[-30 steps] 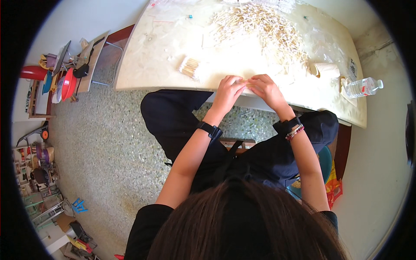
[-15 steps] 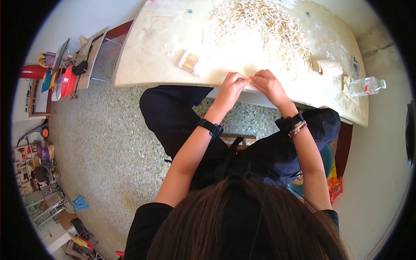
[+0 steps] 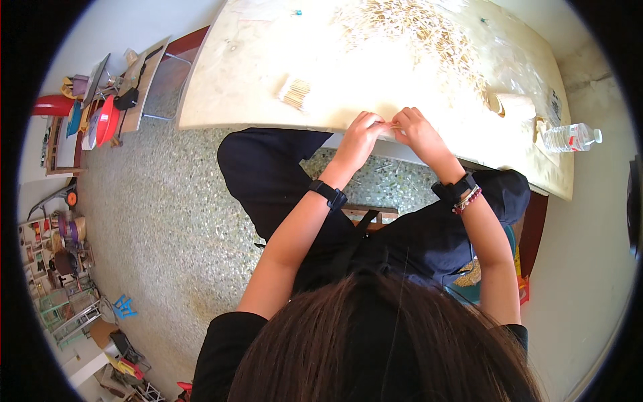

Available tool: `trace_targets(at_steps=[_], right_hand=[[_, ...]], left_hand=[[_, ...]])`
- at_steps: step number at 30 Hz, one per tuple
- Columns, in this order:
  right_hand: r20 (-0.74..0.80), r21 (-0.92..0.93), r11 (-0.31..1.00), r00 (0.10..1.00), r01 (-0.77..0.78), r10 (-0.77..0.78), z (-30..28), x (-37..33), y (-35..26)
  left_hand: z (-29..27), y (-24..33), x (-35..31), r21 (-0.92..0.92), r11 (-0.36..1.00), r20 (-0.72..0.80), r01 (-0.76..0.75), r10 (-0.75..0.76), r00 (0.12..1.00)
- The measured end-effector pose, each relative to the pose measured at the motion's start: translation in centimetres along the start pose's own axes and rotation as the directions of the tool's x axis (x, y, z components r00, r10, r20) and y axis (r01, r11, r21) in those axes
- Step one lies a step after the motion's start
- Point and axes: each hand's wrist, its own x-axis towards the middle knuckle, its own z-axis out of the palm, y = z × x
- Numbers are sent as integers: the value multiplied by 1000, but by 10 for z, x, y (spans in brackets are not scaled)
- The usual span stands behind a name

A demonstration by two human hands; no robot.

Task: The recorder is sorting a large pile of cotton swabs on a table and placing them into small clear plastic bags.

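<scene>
My left hand [image 3: 362,137] and my right hand [image 3: 419,136] meet at the near edge of the table [image 3: 234,100], fingers closed and fingertips almost touching. Between them they pinch what look like a few thin cotton swabs [image 3: 396,125], mostly hidden by the fingers. Left of my hands lies a small, neat pack of cotton swabs [image 3: 295,92] with pale ends and tan sticks. Beyond my right hand, a large loose heap of cotton swabs [image 3: 429,33] spreads over the table; glare washes out part of it.
At the table's right edge lies a clear plastic bottle [image 3: 573,138], near a beige roll [image 3: 516,105] and crumpled clear plastic [image 3: 512,63]. My knees [image 3: 251,167] reach under the table edge. A side table [image 3: 144,87] with a red basin [image 3: 108,120] stands far left.
My fingers have shifted slightly around the small swabs, and the right hand has turned a little. The whole view has moved slightly. The pack and the heap lie as before.
</scene>
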Motion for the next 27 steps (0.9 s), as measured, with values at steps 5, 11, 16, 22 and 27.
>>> trace_targets(at_steps=[5,11,16,22,27], right_hand=[[52,-214,975,998,51,-41,9,4,3],[84,-108,992,995,70,-61,-9,3,4],[116,-234,967,990,100,-74,-6,5,4],[142,-247,969,990,19,17,-6,7,3],[232,-52,966,938,-253,258,-7,7,-6]], left_hand=[[-1,-3,1,0,1000,10,-30,30,1000],[0,-5,2,-20,999,-1,-35,35,999],[1,-7,1,-35,999,-7,-27,27,1000],[1,-8,3,-128,991,2,28,-28,1000],[2,-13,0,-102,995,-13,15,-17,1000]])
